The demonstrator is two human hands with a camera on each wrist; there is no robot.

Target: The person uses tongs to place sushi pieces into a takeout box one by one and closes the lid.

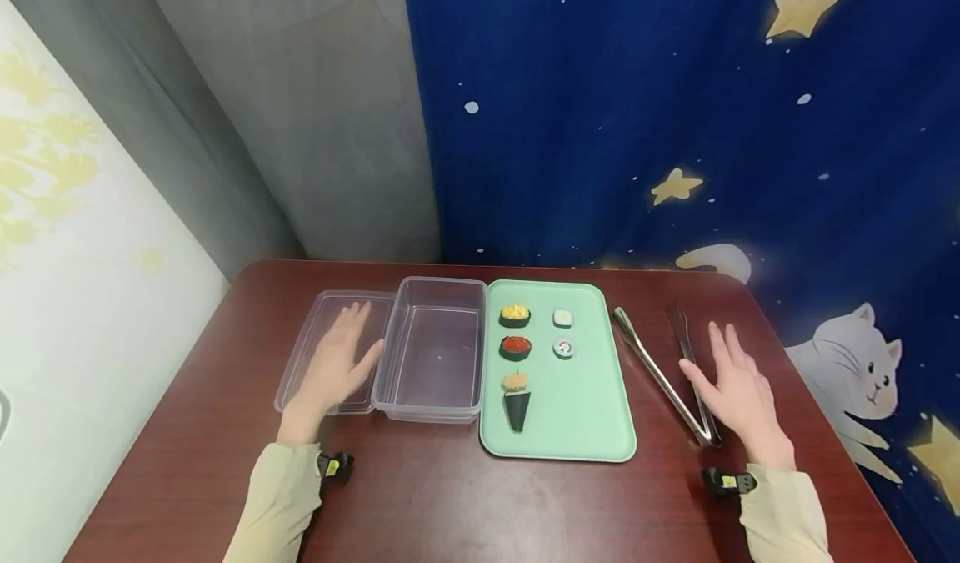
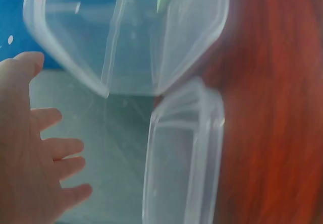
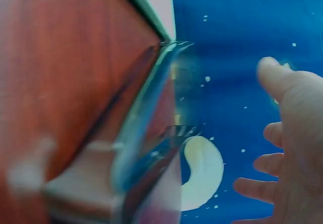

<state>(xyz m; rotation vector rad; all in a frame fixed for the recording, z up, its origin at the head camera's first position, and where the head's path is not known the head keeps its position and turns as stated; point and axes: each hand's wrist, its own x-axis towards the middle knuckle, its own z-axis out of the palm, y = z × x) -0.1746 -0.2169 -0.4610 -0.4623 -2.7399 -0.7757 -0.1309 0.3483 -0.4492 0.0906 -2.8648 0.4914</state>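
Head view: work was judged at a ready stage; a next move would call for fingers closing round something. The left hand (image 1: 337, 363), fingers straight, was over one clear lid (image 1: 300, 371); the right hand (image 1: 741, 392) was beside one pair of metal tongs (image 1: 663, 383). One clear plastic container (image 1: 442, 346) stood between lid and one green tray (image 1: 581, 413) bearing two gunkan (image 1: 515, 348), two maki rolls (image 1: 564, 349), one hand roll (image 1: 517, 411).

Left wrist view: fingers apart, holding nothing.

Right wrist view: hand unclasped, apart from the blurred tongs.
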